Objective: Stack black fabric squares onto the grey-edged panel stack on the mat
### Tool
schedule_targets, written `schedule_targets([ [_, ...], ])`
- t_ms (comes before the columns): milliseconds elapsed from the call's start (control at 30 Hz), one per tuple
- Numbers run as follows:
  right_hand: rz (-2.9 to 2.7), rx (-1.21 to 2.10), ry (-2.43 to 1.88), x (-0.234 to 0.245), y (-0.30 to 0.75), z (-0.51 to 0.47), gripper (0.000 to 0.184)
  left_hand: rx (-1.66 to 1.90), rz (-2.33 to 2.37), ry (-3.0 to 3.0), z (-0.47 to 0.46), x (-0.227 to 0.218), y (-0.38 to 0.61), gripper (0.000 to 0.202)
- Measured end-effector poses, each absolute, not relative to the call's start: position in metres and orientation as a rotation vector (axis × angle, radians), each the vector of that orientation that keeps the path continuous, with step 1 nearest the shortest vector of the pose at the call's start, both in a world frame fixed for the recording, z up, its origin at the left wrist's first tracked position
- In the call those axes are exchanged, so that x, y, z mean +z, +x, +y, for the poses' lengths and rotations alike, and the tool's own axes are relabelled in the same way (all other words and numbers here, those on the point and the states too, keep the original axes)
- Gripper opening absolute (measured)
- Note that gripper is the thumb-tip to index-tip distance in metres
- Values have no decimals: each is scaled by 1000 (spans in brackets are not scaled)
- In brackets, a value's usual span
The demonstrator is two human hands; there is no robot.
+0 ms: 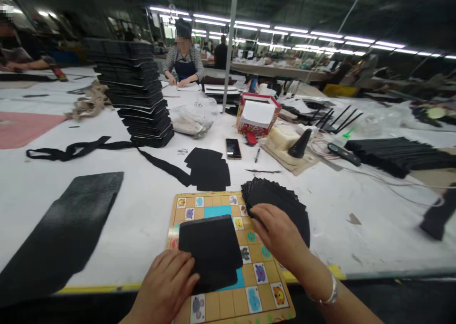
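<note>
At the far left of my view, a long black textured panel (60,233) lies on the white-covered table (142,238), and behind it rises a tall column of black pieces (135,91). My left hand (162,286) is open and flat, with the fingers spread, and it presses on a stack of black rounded-corner pieces (210,252). This stack sits on a printed animal game board (228,309). Just to the right, my right hand (280,233) curves over a fanned pile of black pieces (274,203). The fingers touch the pile, but I cannot tell if they grip it. I judge these pieces thin, light and a little stiff, perhaps slippery against each other, so I would take them by the edges or press them flat.
</note>
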State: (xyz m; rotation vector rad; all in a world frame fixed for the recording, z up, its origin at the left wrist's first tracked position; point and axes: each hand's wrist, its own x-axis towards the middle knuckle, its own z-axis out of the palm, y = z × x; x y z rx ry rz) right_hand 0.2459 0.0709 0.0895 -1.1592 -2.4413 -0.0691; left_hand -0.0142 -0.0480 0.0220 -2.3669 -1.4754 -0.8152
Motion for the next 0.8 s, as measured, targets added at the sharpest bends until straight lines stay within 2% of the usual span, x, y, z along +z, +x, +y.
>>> schedule_targets([
  [133, -2715, 164, -1070, 76, 170, 66, 12, -636, -1742, -2132, -32, 5, -11, 25],
  [200, -2815, 155, -1110, 69, 150, 67, 19, -575, -1749, -2165, -32, 0, -11, 28],
  [300, -2917, 172, -1159, 65, 141, 63, 28, -575, -1667, -2272, -43, 0, -13, 30],
  [567, -2980, 249, -1295, 68, 129, 56, 25, -635, -1795, -2313, -43, -1, -22, 42],
  [700, -2899, 110, -1290, 63, 117, 70, 20, -684, -1775, -2275, -32, -3, -22, 29],
  [800, -2914, 136, -1329, 62, 115, 78, 26, -707, -1720, -2342, -34, 1, -23, 25],
])
